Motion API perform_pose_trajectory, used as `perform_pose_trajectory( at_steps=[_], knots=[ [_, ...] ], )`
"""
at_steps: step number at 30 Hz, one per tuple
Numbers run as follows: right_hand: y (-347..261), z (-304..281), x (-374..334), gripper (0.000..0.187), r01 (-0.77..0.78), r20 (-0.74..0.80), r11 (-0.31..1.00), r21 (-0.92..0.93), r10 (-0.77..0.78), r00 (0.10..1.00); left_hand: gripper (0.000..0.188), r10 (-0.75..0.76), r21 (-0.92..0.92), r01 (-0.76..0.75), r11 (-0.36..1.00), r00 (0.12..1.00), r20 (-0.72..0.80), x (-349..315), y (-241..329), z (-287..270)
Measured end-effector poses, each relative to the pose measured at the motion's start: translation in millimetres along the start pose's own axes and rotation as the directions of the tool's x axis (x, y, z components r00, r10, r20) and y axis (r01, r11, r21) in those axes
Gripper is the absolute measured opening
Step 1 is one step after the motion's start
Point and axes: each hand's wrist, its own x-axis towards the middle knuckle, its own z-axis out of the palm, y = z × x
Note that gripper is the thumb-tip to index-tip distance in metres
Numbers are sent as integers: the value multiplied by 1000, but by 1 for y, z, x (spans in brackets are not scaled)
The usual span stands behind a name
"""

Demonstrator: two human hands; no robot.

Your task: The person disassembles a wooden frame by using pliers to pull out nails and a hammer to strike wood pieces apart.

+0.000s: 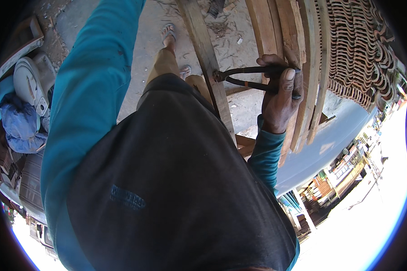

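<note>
My right hand (282, 97) is closed around the dark handles of a pair of pincers (220, 76), over on the right side. The pincers' rusty jaws lie against the edge of a long wooden beam (200, 36); whether they bite on a nail there is too small to tell. Their two handles stand apart, with the ends inside my grip. My left arm, in a teal sleeve (97, 63), reaches up past the top edge, so my left hand is out of sight.
Several planks (298, 77) run lengthwise beside my right hand. Beyond them are stacked clay roof tiles (355, 49) and a grey-blue sheet surface (323, 142). Left of me lie a pale plastic container (29, 81) and a blue bag (20, 122). My sandalled foot (168, 34) rests on the concrete floor (144, 40).
</note>
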Motion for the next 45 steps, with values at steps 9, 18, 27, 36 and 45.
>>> perform_pose_trajectory(
  at_steps=[9, 18, 27, 36, 45],
  knots=[
    [5, -8, -32, 53, -20, -36, 987, 157, 26, 999, 37, -288, 164, 284, 945, 957, 6, -27, 37, 38],
    [13, 14, -48, 39, 346, 224, 938, -10, -335, 915, 35, -186, 221, 191, 956, 982, -45, -26, 46, 13],
    [5, 57, -1, 28, 225, 255, 971, 74, -237, 937, 32, -100, 239, 115, 964, 992, -72, -24, 36, 7],
    [-11, 86, 21, 11, 128, 345, 983, -130, -76, 935, 31, -19, 663, -1, 749, 1000, 22, -80, 69, 47],
    [-11, 110, 51, 13, 0, 450, 962, -275, 129, 884, 26, 141, 925, -376, 43, 919, 367, -111, 113, 44]
  ],
)
